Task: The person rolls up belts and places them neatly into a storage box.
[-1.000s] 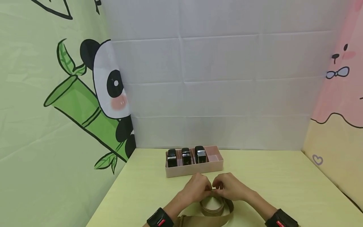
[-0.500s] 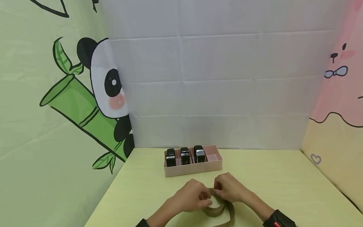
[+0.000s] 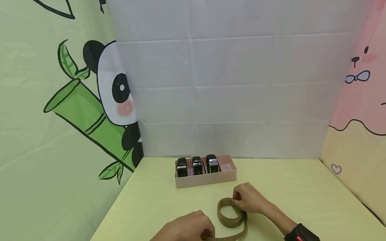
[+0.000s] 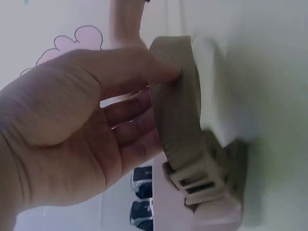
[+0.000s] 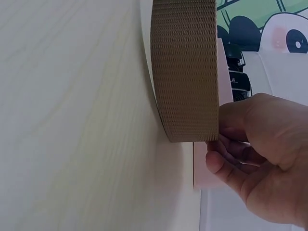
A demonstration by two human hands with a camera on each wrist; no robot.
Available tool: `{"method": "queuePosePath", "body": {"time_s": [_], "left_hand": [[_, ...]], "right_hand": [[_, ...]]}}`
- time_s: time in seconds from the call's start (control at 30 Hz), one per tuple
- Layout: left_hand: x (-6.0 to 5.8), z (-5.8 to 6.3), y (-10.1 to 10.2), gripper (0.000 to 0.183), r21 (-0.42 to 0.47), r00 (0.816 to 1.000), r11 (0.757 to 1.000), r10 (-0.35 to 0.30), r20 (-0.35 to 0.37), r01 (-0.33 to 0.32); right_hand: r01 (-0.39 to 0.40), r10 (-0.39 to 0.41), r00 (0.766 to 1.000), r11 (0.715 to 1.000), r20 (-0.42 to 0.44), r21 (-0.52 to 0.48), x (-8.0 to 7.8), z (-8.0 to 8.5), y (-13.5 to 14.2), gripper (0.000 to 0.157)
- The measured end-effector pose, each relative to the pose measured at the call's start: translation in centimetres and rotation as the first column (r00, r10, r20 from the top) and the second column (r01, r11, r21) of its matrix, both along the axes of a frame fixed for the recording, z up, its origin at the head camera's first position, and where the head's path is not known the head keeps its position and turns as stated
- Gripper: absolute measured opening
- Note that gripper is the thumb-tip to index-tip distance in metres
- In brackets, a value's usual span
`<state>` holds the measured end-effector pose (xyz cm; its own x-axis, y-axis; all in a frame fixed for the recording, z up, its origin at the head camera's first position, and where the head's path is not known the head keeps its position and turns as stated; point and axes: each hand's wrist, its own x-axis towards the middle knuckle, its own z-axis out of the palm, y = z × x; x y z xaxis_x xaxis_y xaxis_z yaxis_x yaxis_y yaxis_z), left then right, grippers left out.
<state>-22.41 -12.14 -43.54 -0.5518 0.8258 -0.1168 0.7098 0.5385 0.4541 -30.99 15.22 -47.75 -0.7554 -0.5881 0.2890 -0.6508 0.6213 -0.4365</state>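
Observation:
A tan webbing belt (image 3: 222, 216) stands on its edge on the table, mostly wound into a round coil, with a loose length running forward. My left hand (image 3: 188, 227) pinches that loose length at the front; in the left wrist view the thumb lies across the strap (image 4: 175, 110) close to a buckle-like fitting (image 4: 197, 180). My right hand (image 3: 250, 199) holds the coil's right upper edge between thumb and fingers. In the right wrist view the belt's ribbed outer face (image 5: 185, 72) hides some fingertips.
Behind the coil stands a pink divided box (image 3: 205, 181). Three black items with silver fittings (image 3: 182, 167) occupy its compartments, and the rightmost compartment holds nothing visible. A white sheet (image 3: 229, 100) hangs along the table's back edge, with printed cloths at both sides.
My left hand has left the coil and moved forward and left onto the loose length. The right hand has shifted slightly right, staying at the coil, which is now more exposed.

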Motion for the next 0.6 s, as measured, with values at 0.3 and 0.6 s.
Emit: {"method": "queuePosePath", "body": {"time_s": [0.3, 0.6], "left_hand": [[-3.6, -2.8, -2.1, 0.021, 0.134, 0.84, 0.99, 0.112, -0.531, -0.047], [-4.9, -4.9, -2.1, 0.011, 0.279, 0.795, 0.955, 0.249, -0.553, -0.105]], "right_hand": [[0.009, -0.009, 1.0, 1.0, 0.006, 0.002, 0.7, -0.3, 1.0, 0.022], [-0.023, 0.023, 0.999, 1.0, 0.046, -0.009, 1.7, -0.4, 0.4, 0.023]]}}
